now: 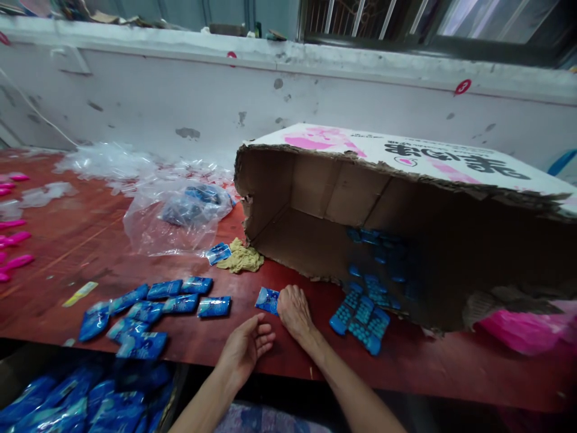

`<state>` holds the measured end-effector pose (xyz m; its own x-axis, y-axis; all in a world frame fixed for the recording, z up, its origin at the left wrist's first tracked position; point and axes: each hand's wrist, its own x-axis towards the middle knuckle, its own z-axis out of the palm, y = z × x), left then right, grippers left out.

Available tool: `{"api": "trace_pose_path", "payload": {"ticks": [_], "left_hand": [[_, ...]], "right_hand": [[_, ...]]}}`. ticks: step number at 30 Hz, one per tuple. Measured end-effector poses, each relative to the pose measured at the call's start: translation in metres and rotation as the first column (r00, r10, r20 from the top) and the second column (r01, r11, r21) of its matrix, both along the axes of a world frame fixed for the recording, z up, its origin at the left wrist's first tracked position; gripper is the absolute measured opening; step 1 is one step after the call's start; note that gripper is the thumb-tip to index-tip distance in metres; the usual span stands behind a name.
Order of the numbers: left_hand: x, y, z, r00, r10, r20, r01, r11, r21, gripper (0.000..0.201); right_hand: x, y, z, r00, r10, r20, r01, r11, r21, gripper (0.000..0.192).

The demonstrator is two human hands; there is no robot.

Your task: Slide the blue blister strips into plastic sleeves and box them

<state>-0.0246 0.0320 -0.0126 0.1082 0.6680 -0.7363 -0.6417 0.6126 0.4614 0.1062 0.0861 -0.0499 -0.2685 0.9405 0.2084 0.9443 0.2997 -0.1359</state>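
My right hand (294,310) is closed over the right end of a small blue packet (267,299) on the red table. Just left of it, my left hand (250,343) hovers near the table's front edge, palm turned inward, fingers loosely curled but apart, with nothing in it. Several similar blue packets (213,307) lie in loose rows to the left. To the right, blue pieces with rows of raised dots (363,313) spill from the mouth of a cardboard box (324,186) lying on its side.
Behind the packets sit a clear plastic bag (148,222) with blue packets inside and a crumpled yellowish cloth (241,257). Bright pink pieces (15,238) lie at far left. Below the table edge, a container holds many blue packets (58,397). A pink bag (518,331) lies at right.
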Motion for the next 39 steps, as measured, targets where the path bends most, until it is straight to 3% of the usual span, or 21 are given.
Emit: {"api": "trace_pose_path", "payload": {"ticks": [6, 13, 17, 23, 27, 34, 39], "left_hand": [[0.001, 0.0, 0.001, 0.999, 0.016, -0.027, -0.016, 0.999, 0.029, 0.011], [0.012, 0.009, -0.009, 0.979, 0.019, -0.205, 0.024, 0.979, 0.204, 0.035], [0.015, 0.018, -0.014, 0.969, 0.047, -0.242, 0.004, 0.979, 0.206, 0.037], [0.003, 0.022, -0.013, 0.944, 0.094, -0.316, -0.032, 0.981, 0.193, 0.032], [0.0, 0.022, -0.012, 0.96, 0.054, -0.276, -0.007, 0.986, 0.168, 0.021], [0.014, 0.017, -0.011, 0.97, 0.12, -0.213, -0.062, 0.964, 0.258, 0.026], [0.02, 0.016, -0.012, 0.953, 0.187, -0.236, -0.116, 0.951, 0.286, 0.033]], "right_hand": [[0.014, -0.006, 0.005, 0.992, 0.093, -0.085, -0.088, 0.994, 0.067, 0.019], [0.018, -0.033, 0.026, 0.953, 0.161, -0.256, -0.147, 0.987, 0.072, 0.019], [0.013, -0.03, 0.028, 0.89, 0.058, -0.452, -0.085, 0.996, -0.039, 0.014], [0.003, -0.011, 0.031, 0.915, -0.09, -0.393, -0.003, 0.973, -0.231, 0.018], [0.006, -0.002, 0.038, 0.814, -0.186, -0.55, 0.037, 0.962, -0.27, 0.024], [-0.006, -0.013, 0.023, 0.515, -0.259, -0.817, -0.188, 0.896, -0.403, 0.021], [-0.018, -0.027, 0.013, 0.406, -0.371, -0.835, -0.11, 0.888, -0.447, 0.021]]}}
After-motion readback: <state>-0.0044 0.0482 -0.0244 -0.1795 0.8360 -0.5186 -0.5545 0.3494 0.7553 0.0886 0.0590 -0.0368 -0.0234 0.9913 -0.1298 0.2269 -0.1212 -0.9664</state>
